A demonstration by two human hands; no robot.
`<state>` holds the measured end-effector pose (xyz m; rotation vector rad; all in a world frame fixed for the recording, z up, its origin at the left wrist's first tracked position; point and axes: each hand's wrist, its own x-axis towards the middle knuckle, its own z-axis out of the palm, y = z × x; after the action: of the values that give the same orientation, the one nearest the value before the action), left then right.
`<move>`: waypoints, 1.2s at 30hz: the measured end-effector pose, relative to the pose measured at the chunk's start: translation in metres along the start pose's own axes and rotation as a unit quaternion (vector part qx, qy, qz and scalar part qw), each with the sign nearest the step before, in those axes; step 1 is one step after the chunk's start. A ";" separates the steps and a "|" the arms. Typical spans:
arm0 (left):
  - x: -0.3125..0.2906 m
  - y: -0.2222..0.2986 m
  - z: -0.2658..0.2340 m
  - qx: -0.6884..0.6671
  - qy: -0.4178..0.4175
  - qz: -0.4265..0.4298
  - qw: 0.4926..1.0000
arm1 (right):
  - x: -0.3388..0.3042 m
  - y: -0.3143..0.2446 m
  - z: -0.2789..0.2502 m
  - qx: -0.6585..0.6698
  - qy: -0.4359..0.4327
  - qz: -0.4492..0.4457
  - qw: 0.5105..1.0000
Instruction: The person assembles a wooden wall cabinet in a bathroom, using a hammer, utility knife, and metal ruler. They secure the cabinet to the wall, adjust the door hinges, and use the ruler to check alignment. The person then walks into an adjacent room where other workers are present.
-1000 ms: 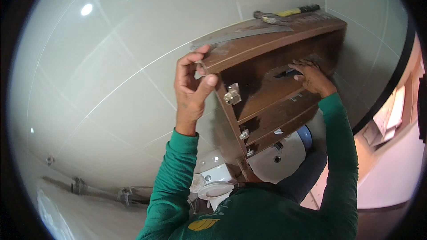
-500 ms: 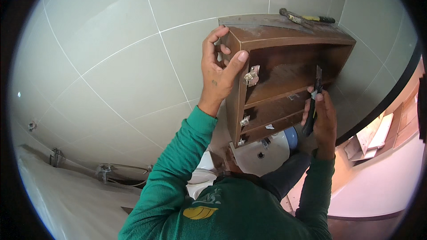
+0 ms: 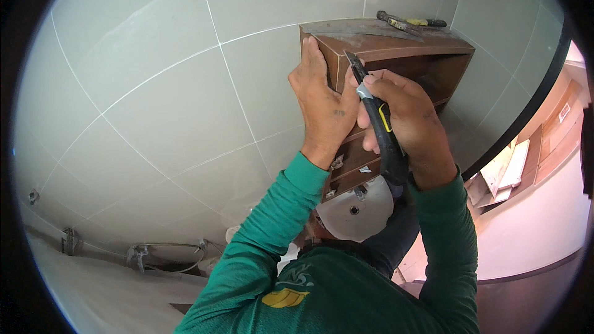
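Observation:
A brown wooden cabinet (image 3: 396,49) with open shelves hangs against the tiled wall. My left hand (image 3: 325,102) clasps its left front edge near the top corner, fingers along the side panel and thumb round at the front. My right hand (image 3: 411,108) is closed round a black utility knife (image 3: 390,142) with a yellow slider. The knife's blade points up at the cabinet's front edge, close to my left thumb; whether it touches the wood I cannot tell. Metal hinges (image 3: 336,162) sit inside the left panel, partly hidden by my hands.
A hammer (image 3: 402,23) and another tool lie on top of the cabinet, beside a flat grey strip (image 3: 352,26). A white washbasin (image 3: 356,213) stands below. At the right, wooden boards (image 3: 507,170) show beyond a dark frame. A hose (image 3: 167,247) hangs low on the left wall.
My right hand has brought the knife up and left, from before the shelves to the cabinet's left front edge. My left hand has slid slightly lower, its fingers straighter along the side.

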<state>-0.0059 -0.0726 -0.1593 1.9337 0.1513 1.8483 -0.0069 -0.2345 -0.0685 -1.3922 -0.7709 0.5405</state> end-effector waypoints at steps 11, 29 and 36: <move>-0.003 0.006 0.003 -0.007 -0.034 -0.024 0.999 | 0.006 -0.008 0.014 -0.057 -0.005 -0.019 0.998; 0.001 0.010 -0.001 -0.021 -0.042 -0.040 0.998 | -0.004 -0.027 0.017 -0.129 0.009 -0.051 0.990; -0.001 0.007 0.001 -0.011 -0.041 -0.032 0.999 | 0.003 -0.019 0.009 -0.153 0.012 -0.057 0.987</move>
<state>-0.0061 -0.0791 -0.1573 1.9624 0.1635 1.7197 -0.0138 -0.2288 -0.0494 -1.6211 -0.9359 0.3246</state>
